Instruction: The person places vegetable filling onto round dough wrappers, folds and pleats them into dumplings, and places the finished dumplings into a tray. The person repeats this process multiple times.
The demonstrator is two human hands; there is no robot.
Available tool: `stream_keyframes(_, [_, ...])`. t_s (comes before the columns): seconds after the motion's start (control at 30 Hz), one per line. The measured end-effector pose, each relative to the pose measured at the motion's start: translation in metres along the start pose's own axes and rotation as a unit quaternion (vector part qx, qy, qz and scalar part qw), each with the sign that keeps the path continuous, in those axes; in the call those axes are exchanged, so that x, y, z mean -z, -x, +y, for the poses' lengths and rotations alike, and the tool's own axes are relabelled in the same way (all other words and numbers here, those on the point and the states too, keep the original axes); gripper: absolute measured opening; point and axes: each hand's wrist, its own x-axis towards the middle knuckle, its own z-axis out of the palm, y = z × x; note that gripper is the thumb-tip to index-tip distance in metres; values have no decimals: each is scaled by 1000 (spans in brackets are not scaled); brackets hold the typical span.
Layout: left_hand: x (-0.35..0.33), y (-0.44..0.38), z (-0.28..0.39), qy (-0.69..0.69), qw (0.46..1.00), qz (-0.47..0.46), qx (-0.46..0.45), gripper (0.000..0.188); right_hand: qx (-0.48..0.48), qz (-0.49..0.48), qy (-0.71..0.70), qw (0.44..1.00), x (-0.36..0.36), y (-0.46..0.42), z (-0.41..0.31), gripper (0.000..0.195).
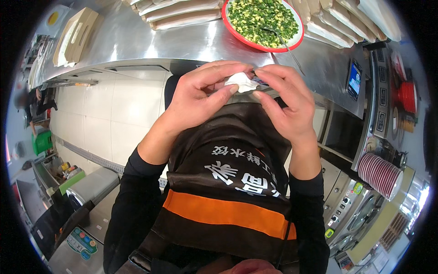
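In front of my apron, my left hand point(207, 87) pinches a small folded piece of white dough point(241, 82), apparently a dumpling wrapper, between thumb and fingers. My right hand point(289, 99) is at the dough's right edge, its thumb and index fingertips apart; whether they touch the dough is hard to tell. Any filling inside is hidden. Just beyond both hands, a red-rimmed white bowl point(234, 34) stands on the steel counter point(164, 46). It holds chopped green and yellow filling point(261, 20), with a thin metal utensil point(289, 51) resting in it and its handle over the rim.
Stacked, white-lined trays point(181, 15) stand left of the bowl, more trays point(332, 24) right of it. Another tray point(77, 37) is at far left. A lit phone point(355, 79) lies on the counter's right. Stacked plates point(379, 174) stand rightward; a person point(32, 99) is far left.
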Motion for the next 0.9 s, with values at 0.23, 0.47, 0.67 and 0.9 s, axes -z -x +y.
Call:
stream_keyframes(0.23, [-9,-1,6,-93,995,37,-29,40,38,-46,74,995,0,-3,5,25])
stream_keyframes(0.47, [-18,5,-9,-63,980,136,-129,34,-44,37,-3,998,-6,9,10,18])
stream_keyframes(0.67, [-20,4,-4,-96,968,182,-140,23,-42,40,-10,998,-8,6,9,17])
stream_keyframes(0.9, [-18,7,-3,5,977,198,-72,19,-56,14,3,998,-10,2,3,18])
